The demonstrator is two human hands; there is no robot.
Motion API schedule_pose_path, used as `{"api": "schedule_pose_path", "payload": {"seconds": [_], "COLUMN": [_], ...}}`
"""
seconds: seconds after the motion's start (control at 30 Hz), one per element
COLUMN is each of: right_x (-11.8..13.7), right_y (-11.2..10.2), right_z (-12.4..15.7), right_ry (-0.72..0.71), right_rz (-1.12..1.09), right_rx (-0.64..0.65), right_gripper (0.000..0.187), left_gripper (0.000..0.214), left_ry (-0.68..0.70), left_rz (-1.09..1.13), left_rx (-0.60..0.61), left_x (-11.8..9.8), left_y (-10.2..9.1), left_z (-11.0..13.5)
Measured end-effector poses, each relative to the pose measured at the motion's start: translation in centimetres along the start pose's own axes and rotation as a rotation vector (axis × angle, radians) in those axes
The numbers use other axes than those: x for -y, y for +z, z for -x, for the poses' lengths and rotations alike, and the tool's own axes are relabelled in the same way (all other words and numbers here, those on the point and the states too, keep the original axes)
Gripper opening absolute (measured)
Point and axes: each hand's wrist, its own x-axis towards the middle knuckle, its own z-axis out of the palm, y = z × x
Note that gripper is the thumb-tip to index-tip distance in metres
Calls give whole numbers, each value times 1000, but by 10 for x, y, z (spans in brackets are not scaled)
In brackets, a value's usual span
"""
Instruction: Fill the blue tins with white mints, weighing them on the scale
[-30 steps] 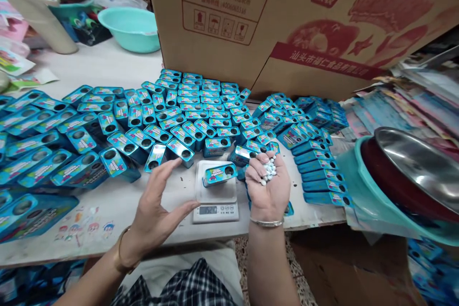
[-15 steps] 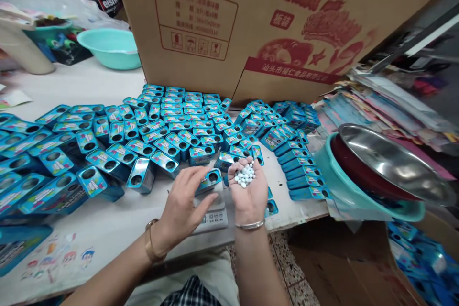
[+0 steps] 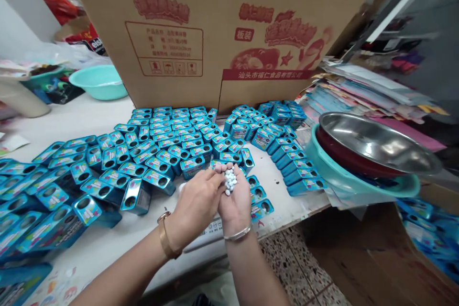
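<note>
Palm up and cupped, my right hand [image 3: 234, 201] holds a small heap of pale blue-white candies [image 3: 230, 180]. My left hand [image 3: 199, 196] reaches across, its fingers drawn together at the left edge of the heap; whatever is between its fingertips is hidden. Beneath my hands a white scale [image 3: 210, 230] shows only in part. Blue tins [image 3: 193, 165] with round holes in their tops stand in rows just beyond my fingers. A few more tins [image 3: 258, 194] sit right beside my right hand.
A large cardboard box [image 3: 211, 91] blocks the back of the table. At right, a steel bowl [image 3: 376, 141] rests in a turquoise basin [image 3: 322, 162] near a paper stack [image 3: 358, 95]. Another turquoise basin [image 3: 98, 83] is back left. An open carton [image 3: 358, 258] with blue tins stands below right.
My left hand has moved right and its spread fingers have closed at the candies. The tin seen on the scale under it is now hidden. The camera view has shifted.
</note>
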Motion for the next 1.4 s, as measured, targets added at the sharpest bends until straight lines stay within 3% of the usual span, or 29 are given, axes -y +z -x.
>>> {"api": "schedule_pose_path", "payload": {"seconds": [0.2,0.37,0.43,0.53,0.6,0.63,0.77,0.83,0.9,1.1,1.27,1.33,1.4], "right_x": [7,26,37,49,56,58,69,74,78,88,92,91,90], "right_y": [0,-3,-6,-8,-9,-10,-14,-16,-18,-26,-33,-35,-37], "right_z": [0,3,3,3,3,3,4,5,5,13,22,23,22], "right_ry": [64,70,27,-40,-74,-84,-127,-171,-211,-209,-191,-174,-134], "right_rz": [-83,-154,-175,-183,-167,-158,-131,-117,-104,-114,-123,-122,-130], "right_rx": [33,0,-19,-22,-26,-33,-48,-49,-53,-71,-11,1,12], "right_gripper": [21,25,25,27,27,27,24,23,23,18,16,12,9], "left_gripper": [19,13,14,15,16,15,11,11,11,18,30,34,37], "left_ry": [98,-52,-94,-98,-102,-111,-212,-246,-239,-218,-183,-64,149], "left_rz": [-6,191,147,47,24,33,110,130,147,183,186,127,60], "left_rx": [-74,-196,-173,-31,-24,-83,-518,-591,-545,-337,-149,-38,97], "left_x": [-2,9,18,31,33,32,24,23,25,32,20,8,-5], "left_y": [2,-10,-10,-8,-15,-22,-66,-80,-82,-42,6,32,61], "left_z": [-1,0,2,5,6,6,6,9,16,66,122,138,149]}}
